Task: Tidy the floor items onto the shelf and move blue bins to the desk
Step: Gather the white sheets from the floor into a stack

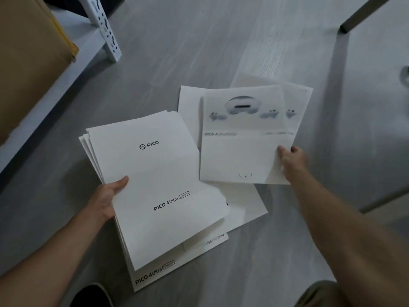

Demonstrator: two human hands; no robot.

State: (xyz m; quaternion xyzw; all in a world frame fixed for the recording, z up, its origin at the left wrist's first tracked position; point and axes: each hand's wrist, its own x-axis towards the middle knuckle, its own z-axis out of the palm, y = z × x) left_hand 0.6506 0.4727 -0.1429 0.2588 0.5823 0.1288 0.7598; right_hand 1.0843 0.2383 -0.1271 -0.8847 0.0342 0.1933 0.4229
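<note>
While the person looks down at the grey floor [199, 41], both hands hold white paper. The left hand [106, 200] grips a pile of white sheets [155, 173] by its left edge. Its thumb lies on top and its other fingers are hidden under the pile. The top sheet says "PICO" and "PICO 4 Ultra". The pile is fanned out a little at its far corner.

The right hand [292, 160] pinches a picture sheet [243, 140] at its right edge, thumb on top. This sheet shows a headset and small controllers, but it looks blurry. It sits just to the right of the pile.

Under both lie more white sheets on the floor. One big plain sheet [243, 200] pokes out below the picture sheet. Another printed sheet [177, 269] pokes out near the person, under the pile.

At the top left stands a white shelf post [104, 27] with holes in it. A brown box [28, 63] rests on the low shelf board [66, 69] beside it. A dark table leg [363, 14] shows at the top right, well away from the papers
</note>
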